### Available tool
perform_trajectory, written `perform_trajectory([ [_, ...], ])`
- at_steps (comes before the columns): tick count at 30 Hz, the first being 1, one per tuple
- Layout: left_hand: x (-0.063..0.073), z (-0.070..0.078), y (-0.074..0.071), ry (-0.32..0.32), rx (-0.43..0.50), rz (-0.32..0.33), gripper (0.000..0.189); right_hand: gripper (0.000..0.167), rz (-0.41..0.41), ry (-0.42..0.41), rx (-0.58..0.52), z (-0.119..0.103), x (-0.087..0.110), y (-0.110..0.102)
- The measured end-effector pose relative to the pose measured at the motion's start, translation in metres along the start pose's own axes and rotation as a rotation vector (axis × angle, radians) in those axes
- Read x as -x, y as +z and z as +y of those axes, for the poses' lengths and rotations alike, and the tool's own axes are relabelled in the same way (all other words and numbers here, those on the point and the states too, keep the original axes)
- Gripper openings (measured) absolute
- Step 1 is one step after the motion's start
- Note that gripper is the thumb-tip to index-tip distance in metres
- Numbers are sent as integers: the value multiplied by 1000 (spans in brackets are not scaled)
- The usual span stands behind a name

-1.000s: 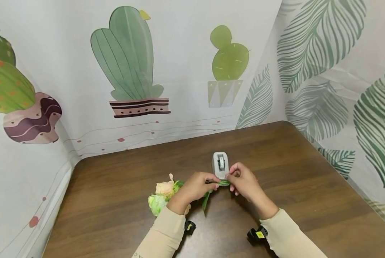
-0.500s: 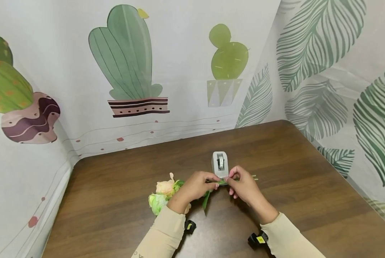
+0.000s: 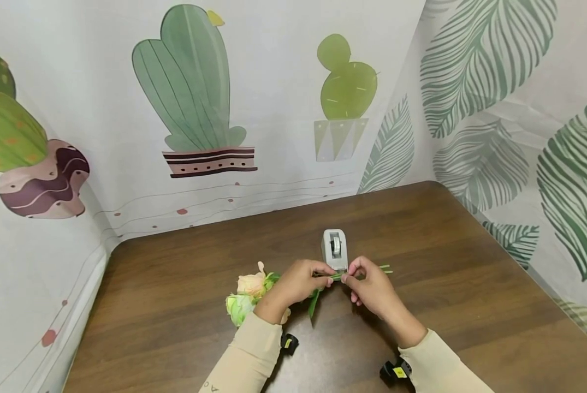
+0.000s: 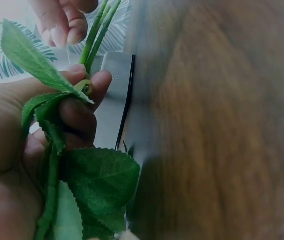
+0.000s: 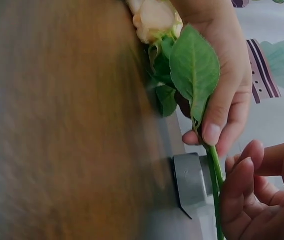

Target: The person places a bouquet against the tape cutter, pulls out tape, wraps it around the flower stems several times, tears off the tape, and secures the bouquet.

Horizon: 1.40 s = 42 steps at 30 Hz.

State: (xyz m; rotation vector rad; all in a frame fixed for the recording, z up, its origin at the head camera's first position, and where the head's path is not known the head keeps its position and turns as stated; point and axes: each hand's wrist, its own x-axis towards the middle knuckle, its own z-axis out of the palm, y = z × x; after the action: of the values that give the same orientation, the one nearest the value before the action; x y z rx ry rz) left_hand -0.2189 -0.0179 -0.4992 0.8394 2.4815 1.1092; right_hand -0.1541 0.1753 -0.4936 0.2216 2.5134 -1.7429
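In the head view my left hand [image 3: 298, 284] grips the green stems [image 5: 214, 172] of artificial flowers. Its thumb and fingers pinch them just below a leaf [image 5: 195, 70]. The blooms, one peach [image 3: 251, 285] and one pale green [image 3: 239, 308], lie left of that wrist. My right hand [image 3: 370, 284] is close beside, its thumb and fingertips together near the stems. From those fingertips a thin clear strip [image 4: 68, 54], apparently tape, runs down to the stems in the left wrist view. Bare stem ends [image 3: 385, 269] stick out past the right hand. A grey-white tape dispenser [image 3: 328, 251] stands just behind both hands.
The brown wooden table [image 3: 185, 262] reaches back to a wall cloth [image 3: 278, 98] printed with cacti and leaves. Black wrist cameras [image 3: 395, 372] are strapped below both sleeves.
My right hand has come slightly down and toward the left hand, and the stem ends now show beyond it. The left hand keeps its grip on the stems. The view has shifted slightly.
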Motion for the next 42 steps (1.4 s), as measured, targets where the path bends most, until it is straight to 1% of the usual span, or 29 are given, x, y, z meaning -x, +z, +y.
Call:
perform_trajectory([
  [8, 2, 2, -1, 22, -10, 7, 19, 16, 17, -8, 24, 0, 6, 1],
  [20, 0, 4, 0, 20, -14, 1, 18, 17, 27, -9, 15, 0, 10, 1],
  [24, 0, 5, -1, 21, -2, -1, 18, 17, 31, -8, 14, 1, 11, 1],
  [29, 1, 6, -1, 8, 15, -9, 16, 17, 29, 6, 31, 2, 12, 1],
  [33, 1, 5, -1, 4, 10, -8, 15, 17, 29, 3, 36, 3, 12, 2],
  [42, -1, 6, 1, 18, -1, 3, 14, 16, 28, -29, -21, 2, 13, 3],
])
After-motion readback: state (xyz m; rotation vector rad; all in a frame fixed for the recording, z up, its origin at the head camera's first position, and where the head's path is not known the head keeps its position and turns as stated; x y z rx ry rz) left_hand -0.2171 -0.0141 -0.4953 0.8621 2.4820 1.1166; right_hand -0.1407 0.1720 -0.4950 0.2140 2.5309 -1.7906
